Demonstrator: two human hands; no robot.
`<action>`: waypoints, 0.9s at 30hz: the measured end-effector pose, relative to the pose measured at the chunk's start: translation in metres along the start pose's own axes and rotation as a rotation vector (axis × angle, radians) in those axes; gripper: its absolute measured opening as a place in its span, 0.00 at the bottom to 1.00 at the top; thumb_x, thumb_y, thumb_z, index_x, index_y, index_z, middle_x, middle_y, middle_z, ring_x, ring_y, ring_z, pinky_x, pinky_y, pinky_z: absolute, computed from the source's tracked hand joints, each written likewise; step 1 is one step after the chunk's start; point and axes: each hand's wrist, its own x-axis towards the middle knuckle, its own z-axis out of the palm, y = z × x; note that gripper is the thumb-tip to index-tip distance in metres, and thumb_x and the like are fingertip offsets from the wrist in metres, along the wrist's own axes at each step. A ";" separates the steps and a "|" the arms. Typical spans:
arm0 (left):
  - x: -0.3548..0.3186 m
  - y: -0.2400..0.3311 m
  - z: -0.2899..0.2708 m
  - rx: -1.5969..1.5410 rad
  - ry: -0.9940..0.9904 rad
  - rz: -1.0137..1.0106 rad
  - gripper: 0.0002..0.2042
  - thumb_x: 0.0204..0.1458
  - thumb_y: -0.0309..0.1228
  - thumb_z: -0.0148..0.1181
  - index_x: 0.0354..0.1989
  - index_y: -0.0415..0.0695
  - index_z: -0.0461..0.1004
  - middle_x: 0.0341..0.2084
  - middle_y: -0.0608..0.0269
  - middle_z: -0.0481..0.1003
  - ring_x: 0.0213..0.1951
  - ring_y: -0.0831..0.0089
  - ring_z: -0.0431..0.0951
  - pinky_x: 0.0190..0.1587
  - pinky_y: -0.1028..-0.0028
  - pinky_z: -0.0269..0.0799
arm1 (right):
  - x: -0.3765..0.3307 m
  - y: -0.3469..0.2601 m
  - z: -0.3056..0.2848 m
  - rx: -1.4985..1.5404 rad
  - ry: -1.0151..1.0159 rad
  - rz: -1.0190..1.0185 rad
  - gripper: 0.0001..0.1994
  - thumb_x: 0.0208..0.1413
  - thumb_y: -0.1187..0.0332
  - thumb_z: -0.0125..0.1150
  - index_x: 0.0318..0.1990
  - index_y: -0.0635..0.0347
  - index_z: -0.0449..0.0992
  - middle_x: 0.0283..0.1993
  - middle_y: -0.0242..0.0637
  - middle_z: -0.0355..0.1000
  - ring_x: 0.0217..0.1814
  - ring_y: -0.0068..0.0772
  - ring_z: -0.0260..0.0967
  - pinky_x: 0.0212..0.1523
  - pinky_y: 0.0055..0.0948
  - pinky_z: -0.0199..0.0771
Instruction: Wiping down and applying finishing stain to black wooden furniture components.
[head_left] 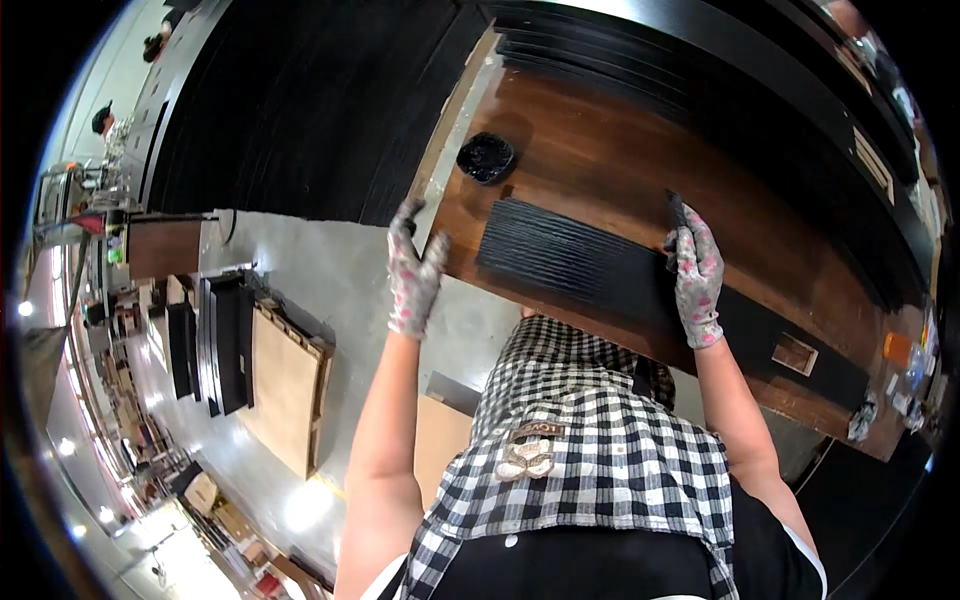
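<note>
A long black board [735, 322] lies along the near side of a brown wooden table [590, 115]. Its left part carries glossy ridged lines, and toward the right end it has a rectangular cutout [795, 353]. My right hand [697, 275], in a floral glove with blackened fingertips, is over the board's far edge. It grips a small dark flat tool [676, 208], whose exact kind is unclear. Off the table's left end hangs my left hand [414, 275], similarly gloved, fingers spread and holding nothing. Near the table's far left corner sits a small bowl [486, 157] coated with black.
Stacked black boards [590, 60] line the table's far side. A large black panel [310, 110] stands at upper left. Bottles and an orange-topped container [898, 348] crowd the right end. Left on the floor is a pallet [282, 385] beside black boards. People appear at the far left.
</note>
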 end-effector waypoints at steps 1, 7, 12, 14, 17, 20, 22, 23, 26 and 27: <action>-0.017 0.013 0.001 0.033 -0.006 0.018 0.34 0.44 0.35 0.69 0.59 0.36 0.60 0.54 0.49 0.66 0.58 0.57 0.65 0.62 0.62 0.59 | -0.002 -0.003 -0.002 -0.011 0.010 0.013 0.16 0.64 0.70 0.48 0.57 0.62 0.69 0.33 0.26 0.70 0.31 0.13 0.63 0.30 0.15 0.65; -0.042 0.029 0.024 0.307 0.044 0.258 0.32 0.30 0.44 0.75 0.44 0.42 0.70 0.47 0.54 0.70 0.53 0.51 0.67 0.55 0.57 0.63 | -0.006 -0.001 -0.009 -0.022 -0.007 0.012 0.16 0.64 0.69 0.47 0.58 0.60 0.68 0.34 0.26 0.69 0.31 0.13 0.63 0.30 0.15 0.65; -0.026 0.022 0.028 0.313 -0.041 0.411 0.23 0.29 0.44 0.72 0.32 0.47 0.73 0.37 0.61 0.74 0.46 0.54 0.72 0.48 0.57 0.66 | -0.007 -0.004 -0.021 -0.024 0.016 0.041 0.17 0.65 0.70 0.46 0.59 0.59 0.67 0.35 0.27 0.69 0.33 0.14 0.64 0.32 0.16 0.66; -0.021 0.016 0.026 0.264 -0.090 0.464 0.21 0.30 0.43 0.71 0.31 0.47 0.73 0.36 0.61 0.74 0.45 0.55 0.73 0.47 0.57 0.66 | -0.009 -0.002 -0.028 -0.030 0.024 0.038 0.16 0.65 0.69 0.46 0.59 0.59 0.67 0.35 0.27 0.69 0.33 0.14 0.64 0.32 0.16 0.66; -0.014 0.018 0.024 0.183 -0.169 0.535 0.15 0.35 0.39 0.69 0.31 0.47 0.74 0.35 0.62 0.75 0.43 0.57 0.74 0.44 0.59 0.68 | -0.008 0.002 -0.035 -0.061 0.039 0.026 0.17 0.65 0.68 0.46 0.59 0.60 0.67 0.35 0.27 0.69 0.32 0.14 0.64 0.31 0.15 0.65; -0.009 0.015 0.022 0.174 -0.216 0.542 0.13 0.36 0.34 0.68 0.32 0.47 0.76 0.35 0.62 0.75 0.42 0.57 0.74 0.45 0.59 0.69 | -0.006 -0.001 -0.035 -0.075 0.040 0.020 0.17 0.65 0.67 0.46 0.59 0.60 0.66 0.35 0.27 0.70 0.31 0.14 0.64 0.29 0.15 0.64; -0.005 0.011 0.019 0.121 -0.240 0.517 0.12 0.37 0.33 0.68 0.32 0.47 0.77 0.35 0.61 0.75 0.42 0.58 0.74 0.45 0.61 0.69 | -0.007 -0.003 -0.035 -0.056 0.027 0.024 0.17 0.65 0.67 0.46 0.59 0.60 0.66 0.35 0.27 0.70 0.31 0.14 0.64 0.29 0.15 0.64; -0.004 0.010 0.017 0.065 -0.273 0.500 0.11 0.38 0.32 0.68 0.31 0.47 0.77 0.35 0.61 0.75 0.42 0.58 0.74 0.45 0.62 0.70 | -0.007 -0.003 -0.035 -0.052 0.029 0.030 0.17 0.65 0.67 0.46 0.59 0.61 0.66 0.34 0.27 0.70 0.31 0.13 0.64 0.29 0.15 0.64; -0.010 0.010 0.006 0.049 -0.104 0.372 0.06 0.43 0.25 0.64 0.31 0.44 0.77 0.36 0.59 0.76 0.42 0.59 0.75 0.46 0.63 0.70 | -0.007 -0.003 -0.028 -0.035 0.023 0.037 0.17 0.65 0.67 0.46 0.59 0.61 0.67 0.34 0.27 0.70 0.31 0.13 0.64 0.29 0.15 0.64; -0.016 0.013 0.004 0.096 0.061 0.257 0.05 0.44 0.23 0.63 0.31 0.43 0.77 0.37 0.58 0.76 0.42 0.59 0.75 0.46 0.63 0.70 | -0.008 -0.003 -0.026 -0.021 0.020 0.042 0.17 0.65 0.67 0.46 0.58 0.61 0.67 0.34 0.27 0.70 0.30 0.13 0.64 0.29 0.15 0.64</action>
